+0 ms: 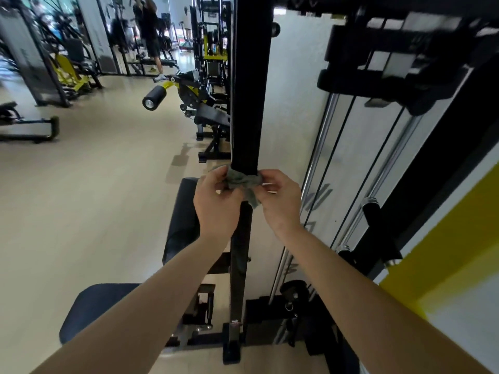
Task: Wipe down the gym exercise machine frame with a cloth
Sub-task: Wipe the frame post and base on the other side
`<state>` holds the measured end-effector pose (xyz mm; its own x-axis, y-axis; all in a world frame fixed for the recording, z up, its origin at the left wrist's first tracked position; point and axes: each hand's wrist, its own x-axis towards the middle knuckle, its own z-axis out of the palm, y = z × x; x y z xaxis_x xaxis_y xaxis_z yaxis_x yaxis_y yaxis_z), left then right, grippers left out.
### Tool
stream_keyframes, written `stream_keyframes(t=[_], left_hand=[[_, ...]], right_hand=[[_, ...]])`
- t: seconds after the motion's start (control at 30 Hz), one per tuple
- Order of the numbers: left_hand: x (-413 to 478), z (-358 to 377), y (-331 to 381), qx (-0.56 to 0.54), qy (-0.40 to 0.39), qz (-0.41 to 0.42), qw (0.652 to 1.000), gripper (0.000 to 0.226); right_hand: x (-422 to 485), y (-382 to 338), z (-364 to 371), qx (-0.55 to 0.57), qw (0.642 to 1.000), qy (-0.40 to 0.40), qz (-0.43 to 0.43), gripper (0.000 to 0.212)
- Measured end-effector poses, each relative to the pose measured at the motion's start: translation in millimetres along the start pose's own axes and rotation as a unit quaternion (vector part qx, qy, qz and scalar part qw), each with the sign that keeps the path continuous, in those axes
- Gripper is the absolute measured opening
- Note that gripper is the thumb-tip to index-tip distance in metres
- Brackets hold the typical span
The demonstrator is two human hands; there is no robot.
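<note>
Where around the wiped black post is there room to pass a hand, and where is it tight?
Free: the pale panel between post and chrome rods; open floor left of the bench pad. Crowded: at the cloth, gripped by left hand and right hand, and among the rods.

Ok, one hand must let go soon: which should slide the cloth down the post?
Left, probably. Both hands pinch the cloth at the post, but the left hand has open room beside it, while the right hand sits close to the chrome guide rods.
</note>
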<state>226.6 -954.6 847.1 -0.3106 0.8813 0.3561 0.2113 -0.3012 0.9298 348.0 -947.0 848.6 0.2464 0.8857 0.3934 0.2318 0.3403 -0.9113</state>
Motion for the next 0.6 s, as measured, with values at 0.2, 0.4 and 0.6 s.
stream_keyframes(t=[0.2,0.4,0.6], left_hand=[[12.5,-2.9,44.6,0.035,0.042,0.035,0.998,0.019],[24.7,-8.4,104.3,0.022,0.046,0.101,0.994,0.003],[16.6,-15.2,140.9,0.068,-0.084,0.170,0.979,0.008]], right_hand=[[19.9,-37.2,-9.2,0.007,0.999,0.011,-0.043,0.016],[36.4,-92.1,-32.8,-0.004,0.995,0.036,-0.089,0.009],[-3.9,-133.9,-79.0,-0.072,0.986,0.095,-0.118,0.013]])
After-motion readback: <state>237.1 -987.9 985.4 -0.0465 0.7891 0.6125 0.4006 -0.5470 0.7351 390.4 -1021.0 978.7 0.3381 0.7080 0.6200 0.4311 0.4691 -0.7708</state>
